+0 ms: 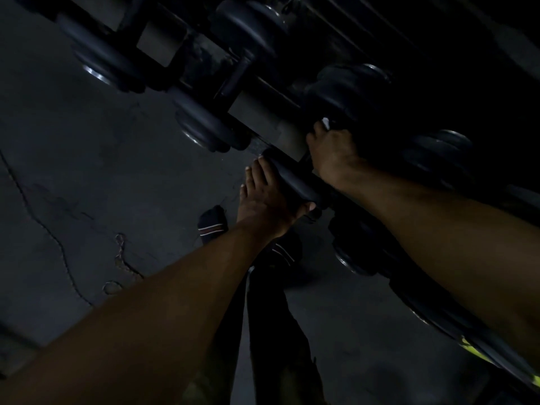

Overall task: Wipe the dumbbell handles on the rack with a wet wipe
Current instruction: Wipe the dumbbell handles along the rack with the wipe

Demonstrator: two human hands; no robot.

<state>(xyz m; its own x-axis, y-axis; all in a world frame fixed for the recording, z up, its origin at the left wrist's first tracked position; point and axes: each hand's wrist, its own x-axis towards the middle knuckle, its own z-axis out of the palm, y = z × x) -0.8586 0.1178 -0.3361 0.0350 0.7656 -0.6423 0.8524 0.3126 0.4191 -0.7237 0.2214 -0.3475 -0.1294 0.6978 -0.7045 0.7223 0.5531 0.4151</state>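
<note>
Dumbbell point(295, 182) under treatment: lower tier of rack point(257, 112), near row, with its near head jutting toward the person and its long axis running from that head up and away into the rack's shadow

Left hand point(263, 200): cupped on the near head, fingers laid over its outer face, thumb hooked beneath the lower edge; a steadying hold, not a pinch

Right hand point(333, 153): curled down over the bar just beyond that head, knuckles up, fingers wrapped out of sight below; the handle itself is hidden under the hand

Wet wipe point(325, 122): only a small white corner shows, poking out past the right hand's fingertips on the far side; judged bunched inside the grip against the handle

Governing relation: the handle lies directly under the right hand, farther in from the left hand, the two hands nearly adjoining along one axis. Right hand is the working one; any stroke would run along or around that axis while the left keeps the weight from rolling

Neighbouring dumbbells point(204, 127): several to the left on the same tier, and more on the upper tier, handles lying parallel; whether wiped cannot be told in this light

Floor point(102, 200): dark, cracked; a striped sock point(211, 223) shows below the left hand
</note>
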